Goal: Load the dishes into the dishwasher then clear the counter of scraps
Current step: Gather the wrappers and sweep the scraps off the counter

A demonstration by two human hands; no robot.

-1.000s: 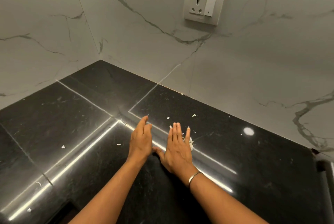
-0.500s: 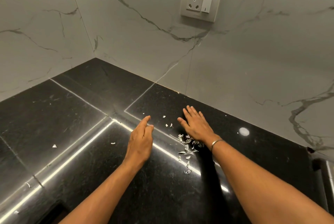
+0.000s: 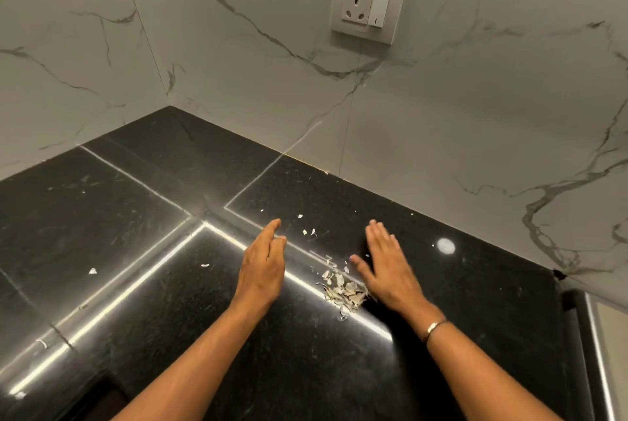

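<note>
Left hand (image 3: pixel 261 271) and right hand (image 3: pixel 387 271) both straight-fingered, holding nothing, at 9 and 3 o'clock of scraps pile (image 3: pixel 343 291) on black counter (image 3: pixel 136 216), right hand possibly touching it, fingertips blurred.

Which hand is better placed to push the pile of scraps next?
Probably the right hand: it is open and right beside the pile of scraps. The left hand stands on edge, apart from it.

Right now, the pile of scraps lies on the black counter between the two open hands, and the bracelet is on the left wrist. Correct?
No. The head view shows the bracelet on the right wrist. The pile of scraps does lie on the black counter between the open left hand and right hand.
</note>
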